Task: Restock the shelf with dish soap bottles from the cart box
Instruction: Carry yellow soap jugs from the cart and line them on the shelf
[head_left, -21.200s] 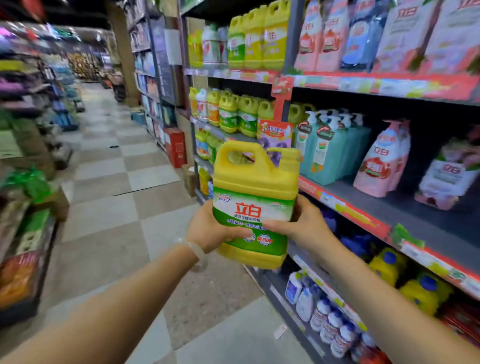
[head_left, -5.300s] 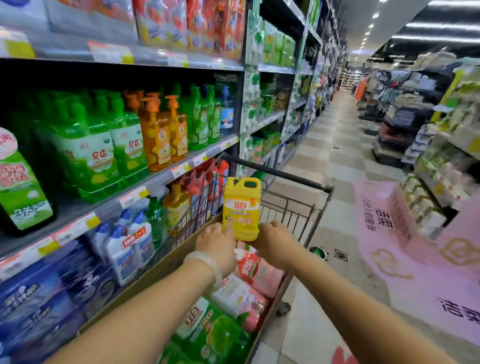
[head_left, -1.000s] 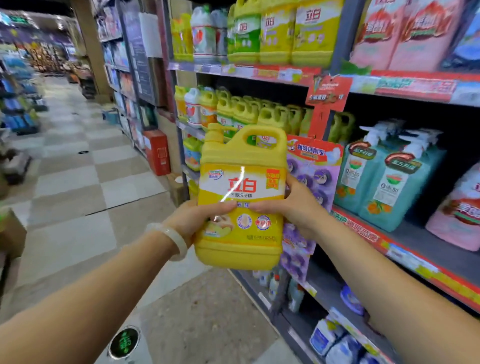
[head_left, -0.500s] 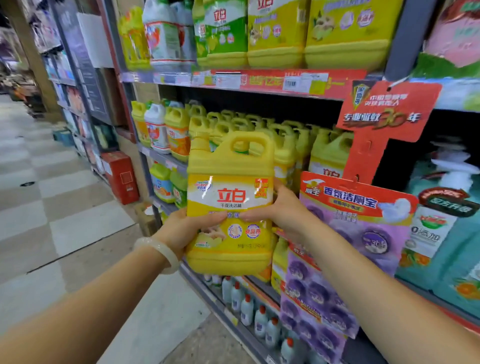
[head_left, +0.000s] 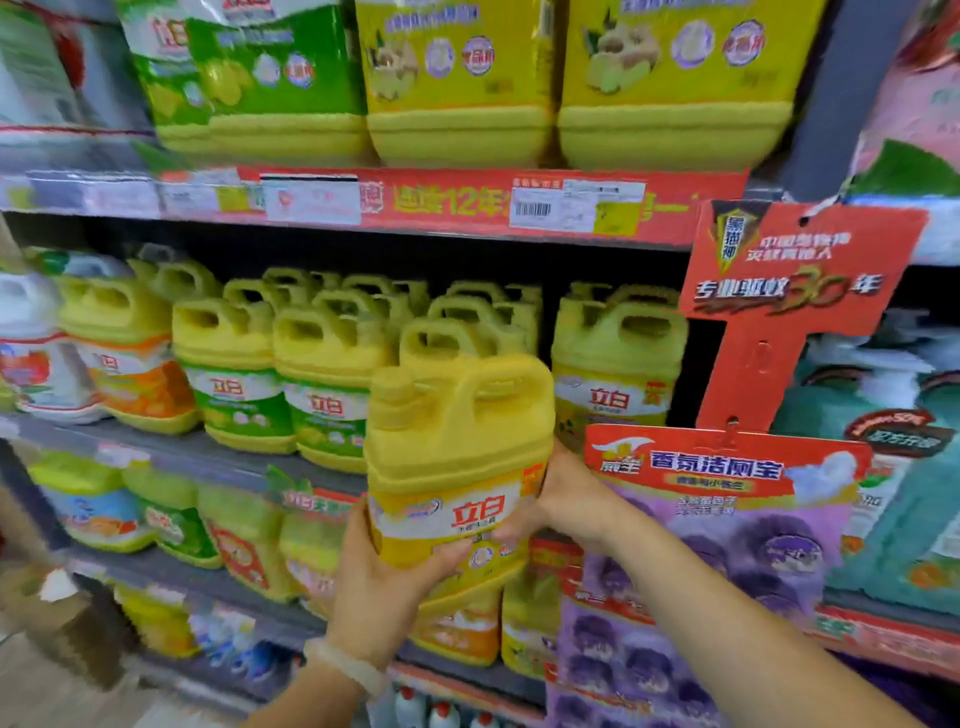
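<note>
Yellow dish soap jug (head_left: 457, 467), handled, capped, red-lettered label to front; held upright in both hands in front of the middle shelf (head_left: 171, 452), not yet set down. Left hand (head_left: 384, 577) cupped under and round the lower left side, thumb curled across the label front; pale bracelet (head_left: 345, 665) at the wrist. Right hand (head_left: 558, 496) wrapped round the right side, fingertips pressed on the label. Compared with half a second ago: carried closer to the shelving, raised toward the middle tier, now covering the gap between the green-label jugs (head_left: 322, 384) on the left and a yellow-label jug (head_left: 615, 374) on the right. Judged: placement step under way, jug lined up with what looks like its slot at the shelf front, one push forward and a set-down left. Middle shelf contents: rows of yellow handled jugs several deep, an orange-label jug (head_left: 124, 358) and a white jug (head_left: 31, 343) at far left. Upper shelf (head_left: 441, 202), red price strip with white tags along its edge: large yellow jugs (head_left: 670, 88) and a green-label jug (head_left: 260, 78), bases only in frame. Lower shelf: more soap containers with mixed labels, blurred; small white bottles with red caps (head_left: 441, 714) beneath. Right of the jug: red hanging promotional sign (head_left: 800, 270), and below it a purple carded toilet-freshener strip (head_left: 722, 525) overlapping the shelf edge, close beside the right wrist. Teal pump bottles (head_left: 893, 457) in the next bay. Cart and box out of frame.
</note>
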